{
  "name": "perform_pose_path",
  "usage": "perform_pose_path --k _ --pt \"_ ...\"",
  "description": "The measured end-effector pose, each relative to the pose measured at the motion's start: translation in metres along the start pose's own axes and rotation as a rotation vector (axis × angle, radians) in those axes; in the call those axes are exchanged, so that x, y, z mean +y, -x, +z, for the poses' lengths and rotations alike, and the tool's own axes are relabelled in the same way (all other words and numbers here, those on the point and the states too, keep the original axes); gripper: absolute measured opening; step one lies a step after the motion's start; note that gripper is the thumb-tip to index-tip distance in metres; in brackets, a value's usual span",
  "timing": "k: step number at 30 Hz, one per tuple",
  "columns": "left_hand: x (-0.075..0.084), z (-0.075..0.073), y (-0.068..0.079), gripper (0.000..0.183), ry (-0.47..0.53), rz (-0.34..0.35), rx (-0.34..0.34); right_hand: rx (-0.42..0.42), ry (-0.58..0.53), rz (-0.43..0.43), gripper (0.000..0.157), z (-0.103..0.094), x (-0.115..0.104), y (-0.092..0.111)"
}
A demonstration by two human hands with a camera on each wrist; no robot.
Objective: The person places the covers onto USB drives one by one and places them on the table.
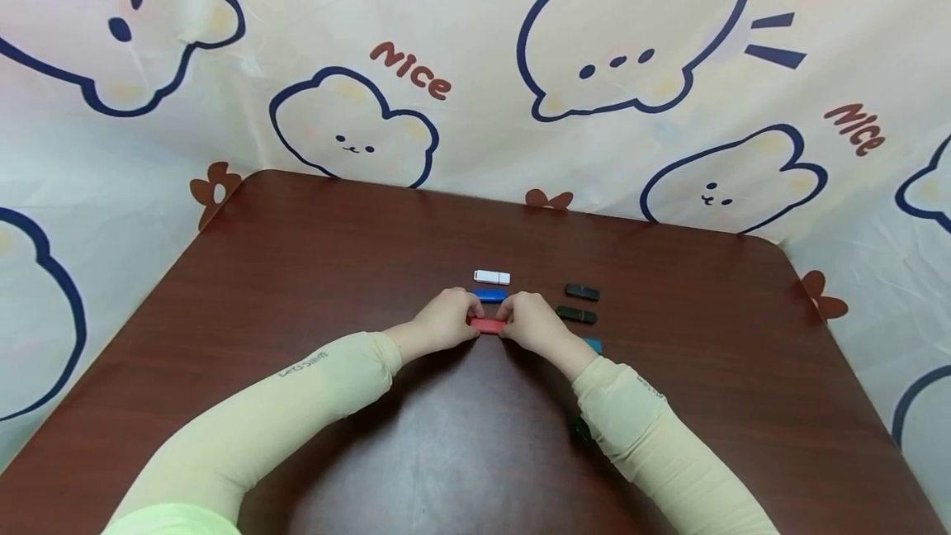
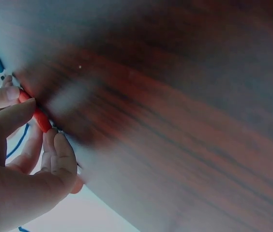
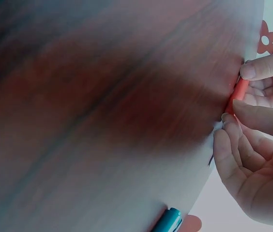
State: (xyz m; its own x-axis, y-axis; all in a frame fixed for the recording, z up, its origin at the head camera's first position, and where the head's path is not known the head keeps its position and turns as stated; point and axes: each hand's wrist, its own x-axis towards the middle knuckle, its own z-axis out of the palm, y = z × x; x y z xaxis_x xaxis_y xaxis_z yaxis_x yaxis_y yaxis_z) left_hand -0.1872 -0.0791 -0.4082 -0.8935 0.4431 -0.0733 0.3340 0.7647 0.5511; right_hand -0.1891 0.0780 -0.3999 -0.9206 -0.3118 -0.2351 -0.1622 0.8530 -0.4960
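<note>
A red USB stick (image 1: 487, 326) lies crosswise low over the table, held from both sides. My left hand (image 1: 446, 320) pinches its left end between thumb and fingers. At the right end, my right hand (image 1: 537, 324) pinches it the same way. Just beyond the fingers is a blue USB stick (image 1: 489, 295), and farther back a white USB stick (image 1: 492, 277), roughly parallel with the red one. Between the fingertips the red stick also shows in the left wrist view (image 2: 41, 120) and the right wrist view (image 3: 239, 92).
To the right, two black USB sticks (image 1: 582, 292) (image 1: 576, 315) lie one behind the other. A teal stick (image 1: 593, 345) is partly hidden by my right wrist. A dark object (image 1: 582, 429) shows beside my right sleeve. Patterned cloth (image 1: 475, 130) hangs behind the brown table (image 1: 334, 238).
</note>
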Motion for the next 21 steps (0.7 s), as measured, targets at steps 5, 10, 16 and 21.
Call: perform_pose_path --k 5,10,16,21 --pt "-0.001 0.001 0.0 0.013 -0.011 -0.003 -0.001 0.006 0.012 -0.001 0.006 0.0 -0.001 0.001" --pt "-0.002 0.001 0.0 0.014 -0.024 0.007 0.011 0.004 -0.002 -0.001 0.008 0.0 -0.001 0.004" --pt "-0.006 -0.002 0.002 0.015 -0.055 0.02 0.054 0.036 0.004 -0.018 0.012 -0.004 0.001 0.009" --pt "-0.006 -0.005 0.004 0.016 -0.075 -0.021 0.08 0.149 0.056 -0.052 0.015 -0.007 0.003 0.013"
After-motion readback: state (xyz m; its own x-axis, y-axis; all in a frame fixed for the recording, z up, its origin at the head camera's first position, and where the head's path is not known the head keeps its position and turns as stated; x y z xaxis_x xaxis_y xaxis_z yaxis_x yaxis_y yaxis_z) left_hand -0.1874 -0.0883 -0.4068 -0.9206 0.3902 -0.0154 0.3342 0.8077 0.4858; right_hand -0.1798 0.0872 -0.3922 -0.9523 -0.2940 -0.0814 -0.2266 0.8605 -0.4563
